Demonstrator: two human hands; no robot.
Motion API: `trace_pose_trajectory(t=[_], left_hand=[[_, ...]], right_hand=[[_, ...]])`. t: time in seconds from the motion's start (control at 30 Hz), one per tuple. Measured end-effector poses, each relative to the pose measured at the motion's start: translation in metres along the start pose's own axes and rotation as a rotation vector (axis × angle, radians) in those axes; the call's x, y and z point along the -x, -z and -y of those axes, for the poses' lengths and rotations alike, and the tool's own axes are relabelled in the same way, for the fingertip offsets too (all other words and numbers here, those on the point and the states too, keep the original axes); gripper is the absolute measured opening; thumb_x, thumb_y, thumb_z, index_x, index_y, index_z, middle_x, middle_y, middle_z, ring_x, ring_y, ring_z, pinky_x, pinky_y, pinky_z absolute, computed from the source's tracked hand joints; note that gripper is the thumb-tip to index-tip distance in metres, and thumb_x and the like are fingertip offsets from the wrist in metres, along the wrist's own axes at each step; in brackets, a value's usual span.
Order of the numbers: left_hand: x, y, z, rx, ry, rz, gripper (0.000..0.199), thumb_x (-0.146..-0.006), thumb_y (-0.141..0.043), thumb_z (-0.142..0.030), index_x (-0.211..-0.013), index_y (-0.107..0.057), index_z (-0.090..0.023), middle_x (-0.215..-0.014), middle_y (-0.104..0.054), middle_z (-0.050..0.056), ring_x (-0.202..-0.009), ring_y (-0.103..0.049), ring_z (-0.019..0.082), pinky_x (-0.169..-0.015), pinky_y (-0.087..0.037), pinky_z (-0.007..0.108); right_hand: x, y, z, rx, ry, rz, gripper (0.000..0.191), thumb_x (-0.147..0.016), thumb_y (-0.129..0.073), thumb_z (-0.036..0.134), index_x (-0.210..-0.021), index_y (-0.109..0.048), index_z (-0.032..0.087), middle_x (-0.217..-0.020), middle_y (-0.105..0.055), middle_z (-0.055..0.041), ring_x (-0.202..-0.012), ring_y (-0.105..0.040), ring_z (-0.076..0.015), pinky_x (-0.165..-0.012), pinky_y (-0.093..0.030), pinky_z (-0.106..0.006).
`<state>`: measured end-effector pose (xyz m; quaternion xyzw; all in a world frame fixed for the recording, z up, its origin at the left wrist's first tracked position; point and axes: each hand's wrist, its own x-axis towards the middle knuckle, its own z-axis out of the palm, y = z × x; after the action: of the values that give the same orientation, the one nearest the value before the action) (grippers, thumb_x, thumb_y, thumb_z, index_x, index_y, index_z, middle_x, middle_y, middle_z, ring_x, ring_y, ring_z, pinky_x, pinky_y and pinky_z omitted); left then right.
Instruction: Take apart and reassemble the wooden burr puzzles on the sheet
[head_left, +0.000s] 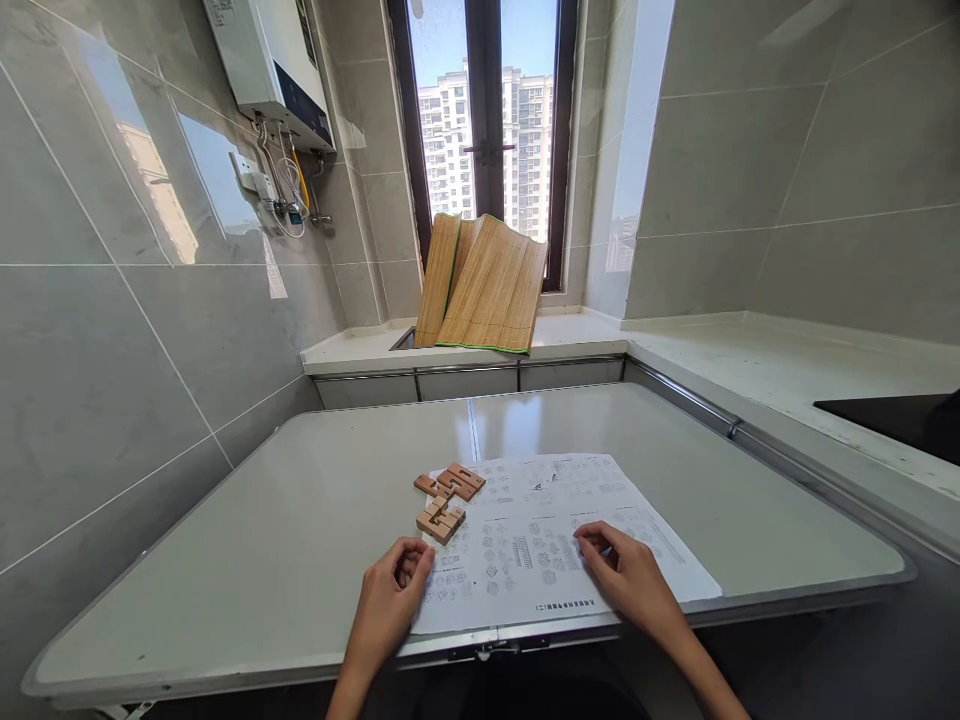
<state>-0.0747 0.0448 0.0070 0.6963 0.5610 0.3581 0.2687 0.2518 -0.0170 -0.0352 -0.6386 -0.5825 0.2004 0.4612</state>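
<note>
A large white sheet of paper (525, 590) printed with small diagrams lies on the folding table. My left hand (390, 595) rests at the paper's left edge, fingers loosely curled in with nothing visible in them. On the paper's right part sits my right hand (628, 572), its fingers bent towards the thumb and no object showing between them. Just beyond my left hand, a group of interlocked light wooden puzzle pieces (441, 522) lies near the paper's left edge. Several darker notched wooden puzzle pieces (461, 482) lie behind it, partly overlapping the sheet.
The white table (247, 560) has a centre seam and a raised rim. Behind it, a folded bamboo mat (495, 285) leans against the window above a white counter (570, 328). A water heater (274, 70) hangs on the left wall. A black cooktop (892, 425) edges in at right.
</note>
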Motion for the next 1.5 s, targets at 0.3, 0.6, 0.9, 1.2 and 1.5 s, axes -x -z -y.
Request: trace_pose_trajectory(t=[0.3,0.6,0.9,1.2,1.5], left_hand=[[-0.0011,-0.0012,0.0024,-0.003,-0.004,0.012,0.041,-0.087,-0.056,-0.058,-0.089,-0.069,-0.02,-0.074,-0.065,0.001,-0.067,-0.053,0.016,-0.064,-0.044,0.025],[0.001,0.0016,-0.0024,-0.013,0.014,0.023,0.042,-0.087,-0.055,-0.06,-0.09,-0.068,-0.02,-0.076,-0.065,0.001,-0.068,-0.054,0.017,-0.065,-0.043,0.026],[-0.0001,0.0009,0.0008,-0.021,0.01,0.028,0.041,-0.087,-0.055,-0.059,-0.09,-0.068,-0.02,-0.071,-0.062,-0.001,-0.064,-0.049,0.016,-0.062,-0.041,0.025],[-0.0008,0.0002,0.0049,-0.009,-0.007,0.014,0.04,-0.087,-0.056,-0.058,-0.088,-0.069,-0.02,-0.071,-0.063,0.0,-0.064,-0.051,0.016,-0.062,-0.042,0.025],[-0.0003,0.001,0.0023,-0.015,-0.002,0.013,0.041,-0.086,-0.056,-0.059,-0.089,-0.069,-0.02,-0.075,-0.067,0.001,-0.067,-0.055,0.017,-0.064,-0.044,0.025]], right_hand=[[-0.0003,-0.0015,-0.0037,0.003,-0.014,0.012,0.034,-0.093,-0.051,0.05,-0.097,-0.071,0.022,-0.086,-0.074,-0.0056,-0.067,-0.061,-0.0206,-0.063,-0.049,-0.03],[0.0005,-0.0001,-0.0004,-0.013,-0.021,0.038,0.034,-0.094,-0.049,0.049,-0.099,-0.069,0.022,-0.091,-0.074,-0.0063,-0.073,-0.064,-0.022,-0.067,-0.049,-0.031],[-0.0009,-0.002,-0.0037,-0.008,-0.033,0.053,0.033,-0.095,-0.049,0.049,-0.099,-0.068,0.022,-0.093,-0.073,-0.007,-0.077,-0.063,-0.0226,-0.069,-0.048,-0.033],[-0.0006,-0.0014,-0.001,-0.019,-0.029,0.053,0.034,-0.094,-0.049,0.05,-0.098,-0.067,0.022,-0.09,-0.073,-0.0074,-0.074,-0.063,-0.0226,-0.068,-0.048,-0.033],[-0.001,-0.0021,-0.0008,-0.019,-0.02,0.041,0.033,-0.094,-0.049,0.048,-0.097,-0.069,0.022,-0.091,-0.074,-0.0066,-0.076,-0.065,-0.0225,-0.068,-0.049,-0.032]])
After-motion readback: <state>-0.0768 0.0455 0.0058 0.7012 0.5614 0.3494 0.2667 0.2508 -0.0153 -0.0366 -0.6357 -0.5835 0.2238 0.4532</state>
